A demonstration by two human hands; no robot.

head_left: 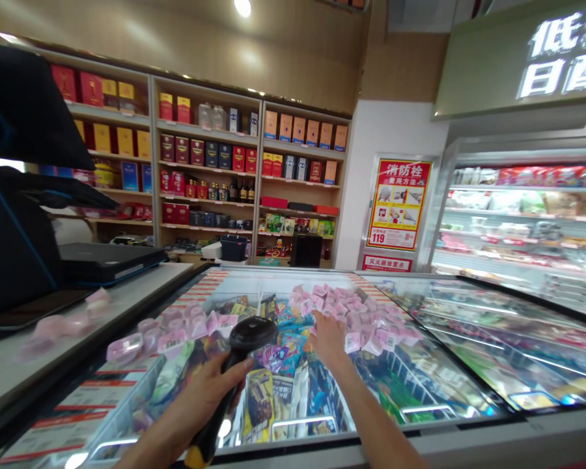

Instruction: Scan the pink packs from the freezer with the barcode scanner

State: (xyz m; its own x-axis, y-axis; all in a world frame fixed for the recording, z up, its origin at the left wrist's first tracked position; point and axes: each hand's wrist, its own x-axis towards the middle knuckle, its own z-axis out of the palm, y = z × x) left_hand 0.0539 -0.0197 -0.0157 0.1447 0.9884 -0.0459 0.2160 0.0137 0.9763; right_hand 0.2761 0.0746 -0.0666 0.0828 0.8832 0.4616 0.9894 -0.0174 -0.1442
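Observation:
A black barcode scanner [252, 331] with a yellow end at the bottom of its handle is in my left hand [208, 391]. The fingers wrap around the handle, and the scanner head tilts up over the freezer's glass lid. Further forward, my right hand [329, 339] reaches to the left edge of a heap of small pink plastic cups [366, 319] lying on the glass. Its fingers stretch forward at the cups; whether they touch one is hard to see. A second group of pink cups [170, 332], some with white barcode labels, lies left of the scanner.
Under the glass of the chest freezer [410, 426] are colourful frozen packs in wire baskets. To the left, a counter [151, 277] carries a dark checkout terminal [19, 195] and more pink pieces [73, 322]. Behind stand shelves of boxes [209, 153]; a lit fridge [517, 221] is at right.

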